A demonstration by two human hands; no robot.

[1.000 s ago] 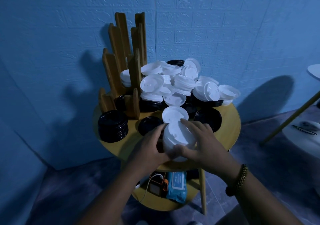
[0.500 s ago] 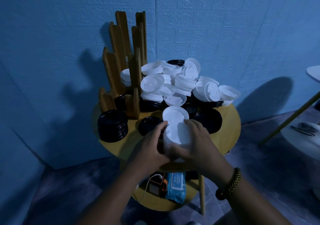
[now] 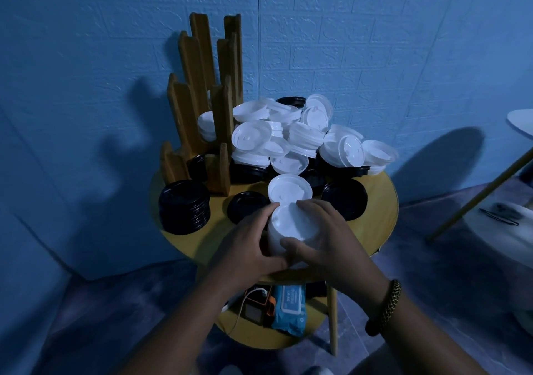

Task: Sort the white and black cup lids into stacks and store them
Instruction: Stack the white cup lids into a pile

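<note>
A stack of white lids [image 3: 291, 227] stands near the front edge of the round wooden table [image 3: 377, 219]. My left hand [image 3: 248, 245] grips its left side and my right hand [image 3: 326, 239] curls round its right side, thumb across the front. Just behind it lies a single white lid [image 3: 290, 191]. A loose heap of white lids [image 3: 294, 138] fills the back of the table, with black lids under it. A stack of black lids [image 3: 184, 206] stands at the left. Single black lids lie at centre [image 3: 245, 206] and right [image 3: 344, 198].
A wooden lid rack [image 3: 202, 100] with tall slats stands at the back left, holding some white lids and a black one. The lower shelf carries a blue wipes pack [image 3: 290, 305] and a small device with a cable. A blue wall is close behind. Another table stands at right.
Both hands have stayed on the white stack. My right hand shifted a little, its thumb now over the front of the stack and its fingers further over the top.
</note>
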